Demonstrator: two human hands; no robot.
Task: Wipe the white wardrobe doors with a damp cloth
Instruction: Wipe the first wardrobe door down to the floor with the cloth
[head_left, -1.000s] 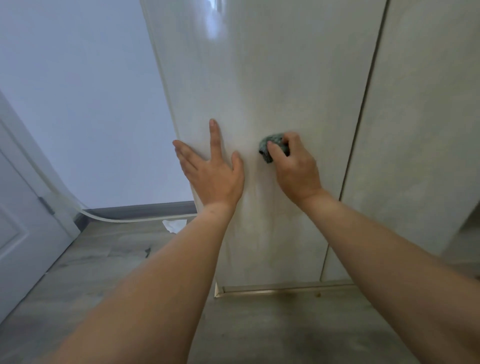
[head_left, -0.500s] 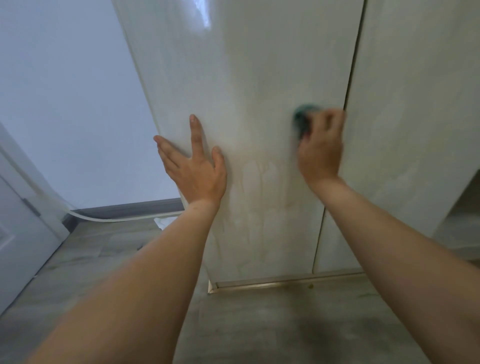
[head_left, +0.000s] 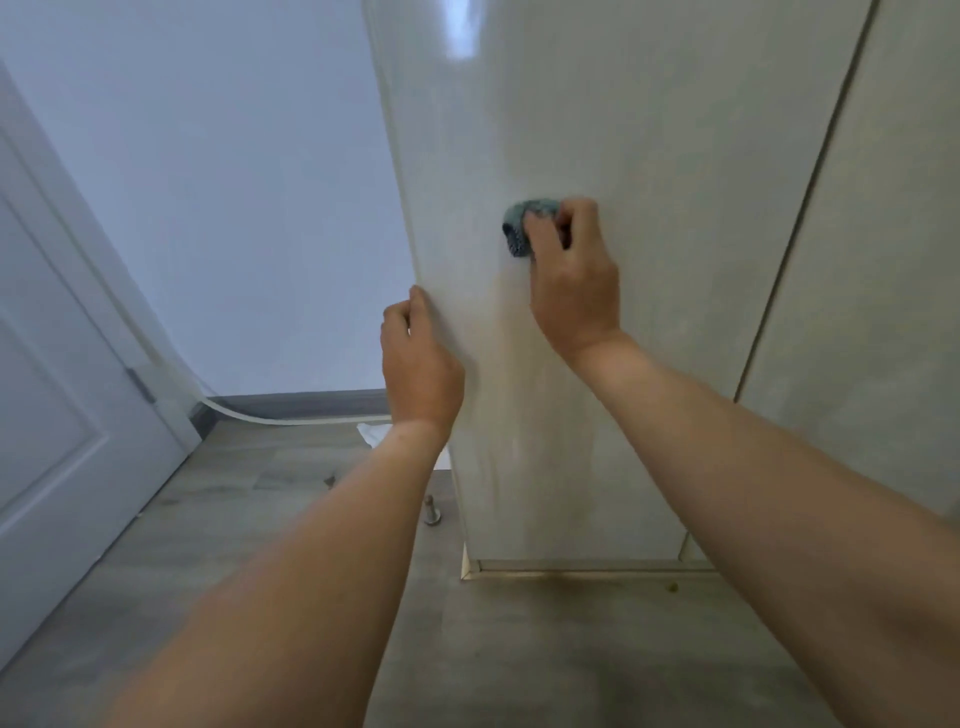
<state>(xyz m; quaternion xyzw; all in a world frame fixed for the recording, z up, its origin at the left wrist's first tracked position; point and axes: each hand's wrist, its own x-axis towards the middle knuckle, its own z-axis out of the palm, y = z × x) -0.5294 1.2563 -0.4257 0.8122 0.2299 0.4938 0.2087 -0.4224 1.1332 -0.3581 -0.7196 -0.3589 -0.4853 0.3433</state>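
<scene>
While right hand (head_left: 574, 280) wipes cloth (head_left: 524, 223) | left hand (head_left: 420, 364) now grips door (head_left: 623, 156) edge

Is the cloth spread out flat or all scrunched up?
Scrunched up. The cloth is a small wad pressed to the wardrobe door under the right hand, only a bunched blue-grey lump showing past the fingers.

The cloth (head_left: 524, 226) in my right hand (head_left: 574, 275) is blue-green with a darker, speckled weave. The wardrobe door (head_left: 623, 156) is glossy off-white with faint yellowish streaks. The floor (head_left: 249, 499) is grey wood-grain; the wall (head_left: 234, 182) is pale blue-white.
</scene>
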